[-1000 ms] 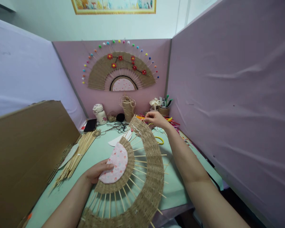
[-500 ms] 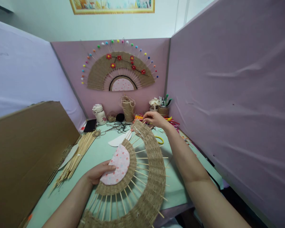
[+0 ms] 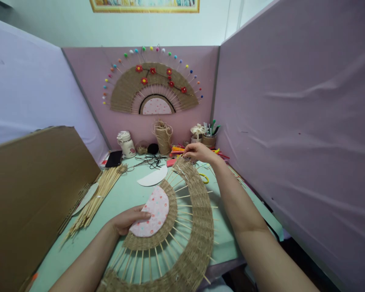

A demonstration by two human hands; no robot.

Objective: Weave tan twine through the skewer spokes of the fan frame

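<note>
A half-round woven jute fan (image 3: 197, 219) with bamboo spokes lies on the pale green table (image 3: 124, 194) in front of me. Its centre is a pink dotted fabric half-disc (image 3: 153, 211). My left hand (image 3: 126, 221) grips the fan at that fabric centre, thumb on top. My right hand (image 3: 197, 152) pinches the fan's far end, fingers closed on the jute edge. A white paper half-disc (image 3: 153, 177) lies just beyond the fan.
A cardboard sheet (image 3: 33, 194) leans at the left beside a bundle of bamboo sticks (image 3: 97, 196). At the back stand a white jar (image 3: 126, 144), a jute spool (image 3: 163, 136), a pen cup (image 3: 209, 138) and coloured sticks. A finished fan (image 3: 153, 87) hangs on the pink partition.
The fan has turned slightly clockwise under both hands, its far end shifting right. The white half-disc is now more exposed. The view dropped a little.
</note>
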